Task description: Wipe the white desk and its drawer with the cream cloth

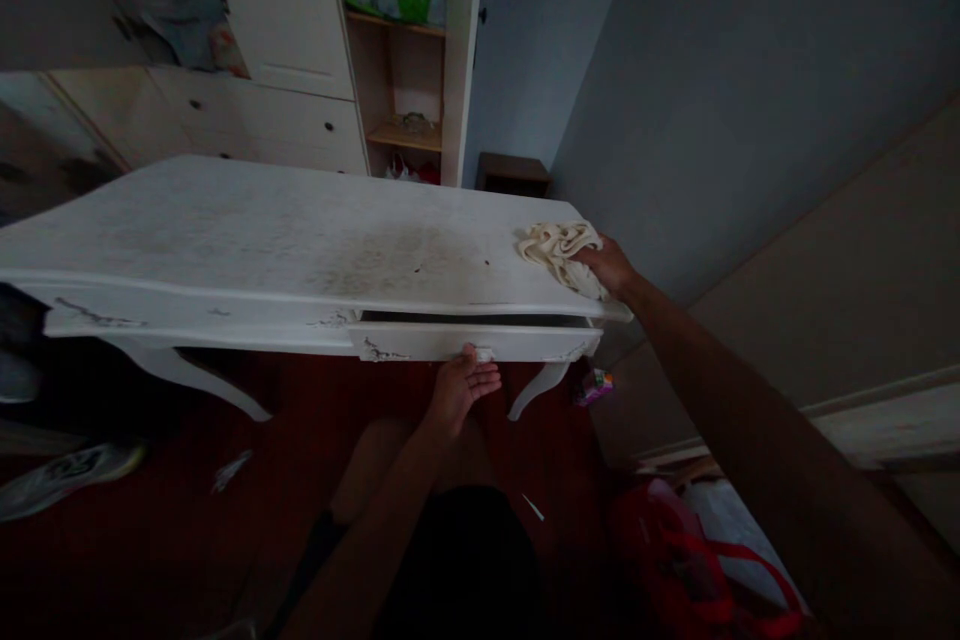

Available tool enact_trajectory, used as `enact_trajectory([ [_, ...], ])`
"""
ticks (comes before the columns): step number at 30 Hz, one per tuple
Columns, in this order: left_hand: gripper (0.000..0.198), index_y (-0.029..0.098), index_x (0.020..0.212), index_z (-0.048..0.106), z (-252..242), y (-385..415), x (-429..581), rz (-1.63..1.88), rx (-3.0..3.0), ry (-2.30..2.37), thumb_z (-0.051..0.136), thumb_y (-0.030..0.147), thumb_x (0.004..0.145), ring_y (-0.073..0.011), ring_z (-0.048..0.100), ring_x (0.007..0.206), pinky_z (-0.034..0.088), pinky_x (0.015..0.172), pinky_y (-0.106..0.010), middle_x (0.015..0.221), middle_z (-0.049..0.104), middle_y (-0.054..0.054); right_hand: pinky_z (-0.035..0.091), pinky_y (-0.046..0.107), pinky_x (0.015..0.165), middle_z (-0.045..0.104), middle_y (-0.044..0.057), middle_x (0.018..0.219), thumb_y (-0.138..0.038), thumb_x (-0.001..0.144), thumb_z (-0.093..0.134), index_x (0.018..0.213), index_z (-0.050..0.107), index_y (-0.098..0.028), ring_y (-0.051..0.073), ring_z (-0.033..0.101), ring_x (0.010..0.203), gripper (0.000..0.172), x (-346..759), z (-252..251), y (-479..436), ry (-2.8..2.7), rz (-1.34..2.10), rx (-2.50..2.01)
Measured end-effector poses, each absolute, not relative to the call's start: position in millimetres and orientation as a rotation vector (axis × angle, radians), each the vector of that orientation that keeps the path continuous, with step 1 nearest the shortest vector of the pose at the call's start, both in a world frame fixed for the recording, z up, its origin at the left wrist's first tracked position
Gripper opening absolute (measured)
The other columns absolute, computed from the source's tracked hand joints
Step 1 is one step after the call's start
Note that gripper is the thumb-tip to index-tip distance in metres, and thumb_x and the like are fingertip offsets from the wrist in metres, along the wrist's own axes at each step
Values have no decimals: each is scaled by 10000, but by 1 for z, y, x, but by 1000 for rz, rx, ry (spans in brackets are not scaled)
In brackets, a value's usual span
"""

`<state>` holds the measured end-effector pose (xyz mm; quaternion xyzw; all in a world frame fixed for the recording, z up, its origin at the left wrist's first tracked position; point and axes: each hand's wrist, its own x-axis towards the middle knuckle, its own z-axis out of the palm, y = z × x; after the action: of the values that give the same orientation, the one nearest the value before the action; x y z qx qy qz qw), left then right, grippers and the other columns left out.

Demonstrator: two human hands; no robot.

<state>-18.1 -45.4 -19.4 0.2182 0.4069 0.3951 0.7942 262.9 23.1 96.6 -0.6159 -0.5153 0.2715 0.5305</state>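
Note:
A white table (247, 230) with curved legs stands before me, its top stained with dark smudges. Its front drawer (427, 341) is pulled out a little. My left hand (459, 388) is at the drawer's white knob (484, 355), thumb beside it and fingers just under it, in a loose grip. At the table's right end, my right hand (609, 267) is closed on a crumpled cream cloth (559, 245) that rests on the top. Part of the cloth is hidden by the fingers.
White cabinets (262, 120) and open shelves (405, 132) with bags stand behind the table. A wall (750, 120) runs along the right. On the red floor are a red bag (675, 550), a small purple box (596, 387) and a shoe (71, 475).

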Motion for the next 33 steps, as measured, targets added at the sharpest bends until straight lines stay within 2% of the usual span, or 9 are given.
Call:
enact_trajectory([
  [3,330,99,709,655,-19,-29,-11,876,470,859,653,378,885,-184,674,609,603,740,-396,682,697,-109,558,423,840,760,76,950,-477,566,823,1009,705,-172,256,702,853,551,261,98,21,-1255,627,-1473],
  [7,365,101,694,649,-21,-19,-5,928,492,853,649,412,884,-178,666,602,605,709,-379,658,678,-90,562,420,826,759,85,943,-483,559,825,1013,701,-168,261,702,849,566,261,96,21,-1235,612,-1481],
  [13,374,105,700,640,-25,-14,0,956,499,823,725,448,822,-186,670,612,600,764,-417,674,685,-98,560,409,825,760,90,965,-466,564,810,1029,698,-158,261,705,860,568,259,94,20,-1247,600,-1486],
  [22,369,118,743,631,-18,-6,1,922,465,841,745,464,804,-162,662,621,593,804,-405,700,685,-89,556,414,821,751,88,994,-405,602,765,1081,684,-156,240,684,834,546,256,90,18,-1282,522,-1508],
  [25,361,123,733,639,-14,-10,-3,927,527,910,732,463,812,-161,650,591,601,743,-395,697,682,-92,539,428,874,745,88,1010,-392,637,727,1084,679,-153,240,677,860,509,255,85,18,-1305,401,-1525],
  [28,287,143,676,653,-2,-21,-19,881,767,991,728,385,809,-157,633,531,586,598,-330,670,679,-77,519,436,917,742,89,1017,-368,668,690,1074,681,-159,246,670,893,458,254,82,18,-1343,272,-1568],
  [31,202,156,648,681,27,-30,-46,784,1126,988,735,313,763,-141,604,469,505,466,-248,638,681,-60,516,435,917,741,84,1006,-360,684,673,1076,679,-163,240,665,880,439,254,81,16,-1352,228,-1585],
  [33,174,152,687,709,56,-28,-68,847,1271,964,719,313,752,-134,603,476,483,466,-230,648,686,-55,519,437,905,740,85,1011,-367,680,678,1087,675,-161,239,663,873,456,254,80,16,-1347,229,-1585],
])
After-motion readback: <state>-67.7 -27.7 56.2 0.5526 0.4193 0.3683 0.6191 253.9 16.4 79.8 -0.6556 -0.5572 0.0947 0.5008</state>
